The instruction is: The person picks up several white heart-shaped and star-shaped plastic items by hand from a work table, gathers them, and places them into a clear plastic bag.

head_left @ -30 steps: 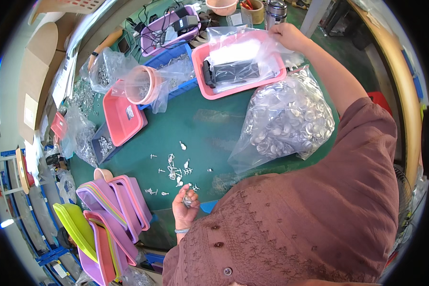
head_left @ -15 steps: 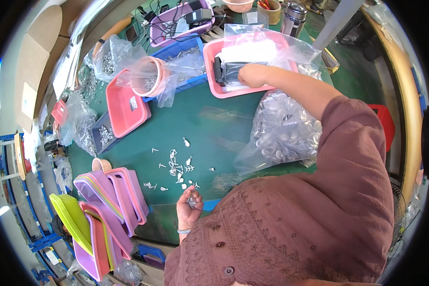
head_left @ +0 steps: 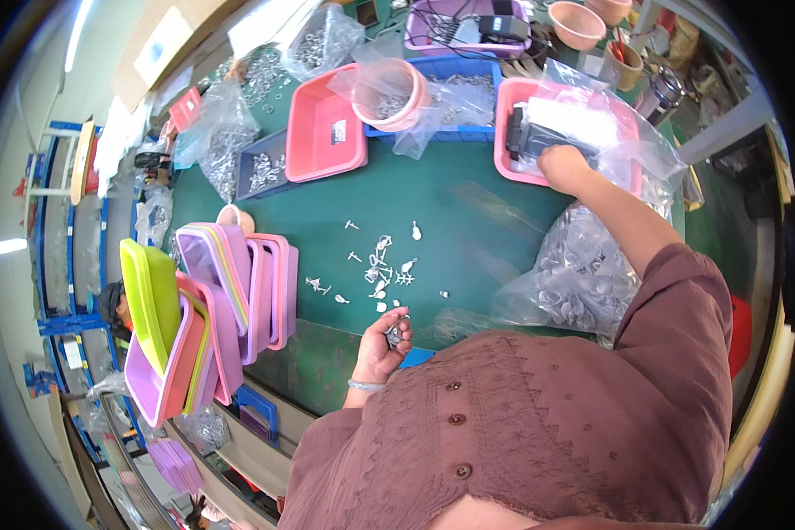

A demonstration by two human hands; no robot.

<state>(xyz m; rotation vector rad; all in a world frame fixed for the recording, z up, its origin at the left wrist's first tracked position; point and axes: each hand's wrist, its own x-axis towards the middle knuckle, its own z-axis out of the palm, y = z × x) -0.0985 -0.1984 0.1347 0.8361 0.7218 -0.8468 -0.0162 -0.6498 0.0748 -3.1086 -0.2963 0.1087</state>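
My left hand [head_left: 382,350] is curled, palm up, around small silver metal pieces [head_left: 393,336] near the table's front edge. Just beyond it, several small silver metal parts and charms [head_left: 380,265] lie scattered on the green tabletop. My right arm reaches out to a pink tray [head_left: 502,132] at the far right. There my right hand [head_left: 564,164] is closed, fingers bent down against a dark flat item [head_left: 539,141] beside white sheets and clear plastic; its fingertips are hidden. Under that forearm rests a clear bag of silver metal pieces [head_left: 583,265].
An empty-looking pink tray [head_left: 322,124], a grey bin of metal parts [head_left: 261,172], a blue tray [head_left: 468,93] and a pink bowl [head_left: 406,93] stand along the back. Stacked coloured trays [head_left: 230,300] crowd the left edge. A steel flask [head_left: 661,93] stands far right.
The head view has turned, so the table's contents appear farther right. My left hand stays closed on the metal pieces, and my right hand remains in the pink tray.
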